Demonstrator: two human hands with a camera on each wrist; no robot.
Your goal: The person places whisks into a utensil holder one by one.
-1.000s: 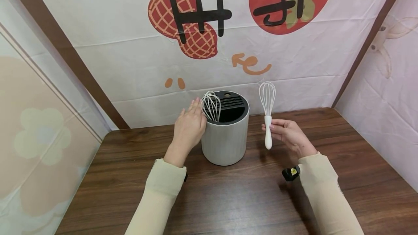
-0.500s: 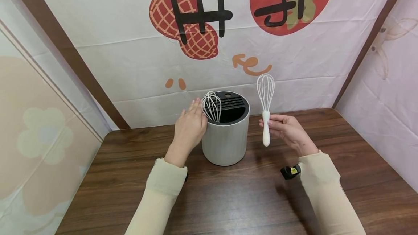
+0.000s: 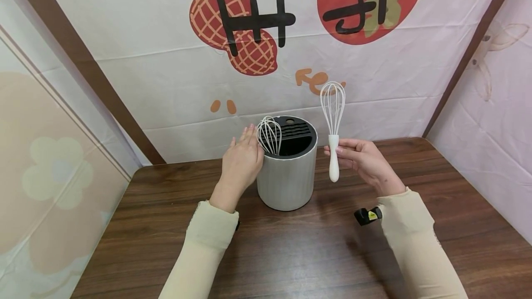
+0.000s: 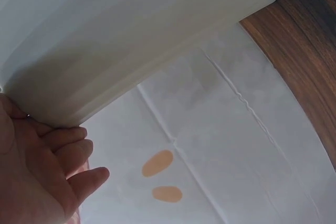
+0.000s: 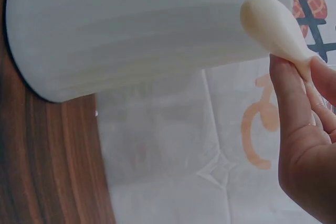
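A light grey round utensil holder (image 3: 286,183) with a black slotted top stands on the table. One white whisk (image 3: 269,136) sits in its front compartment, wires up, leaning to the left side. My left hand (image 3: 241,160) rests against the holder's left side near the rim, fingers extended; the left wrist view shows the fingertips (image 4: 73,132) at its wall. To the right of the holder, my right hand (image 3: 363,163) pinches a second white whisk (image 3: 334,151) by the handle between thumb and fingers. That whisk is held upright above the table, its wire head higher than the holder's rim.
The brown wooden table (image 3: 299,253) reaches back to a white printed cloth wall (image 3: 174,91) close behind the holder. Other cloth walls rise at the left and right. A black wrist camera (image 3: 367,216) sits under the right sleeve.
My right hand has lifted the whisk and brought it a little to the left, closer to the holder. The left hand, the holder and the whisk inside stay in place.
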